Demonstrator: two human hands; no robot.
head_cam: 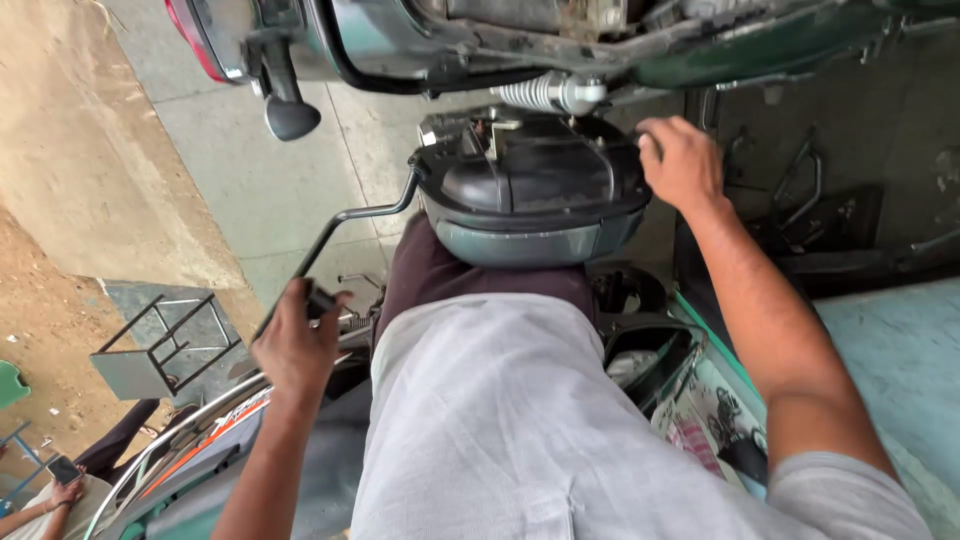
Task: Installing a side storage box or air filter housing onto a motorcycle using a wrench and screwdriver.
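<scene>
Both hands grip: left (295, 345) apparently on handlebar (345, 225), right (682, 160) on engine cover (530, 190).

Single head-worn view looks steeply down, close over the person's torso.

Soft, even daylight with weak shadows, brightest on the left; wide-angle bending and slight blur at the edges.

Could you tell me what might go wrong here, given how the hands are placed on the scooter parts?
The right hand grips only the edge of the bulky black and grey-green body part, so it could tip or slip. The left hand holds the end of a long black metal rod, which could swing into the nearby scooter bodywork. The spring close above may pinch fingers.
</scene>
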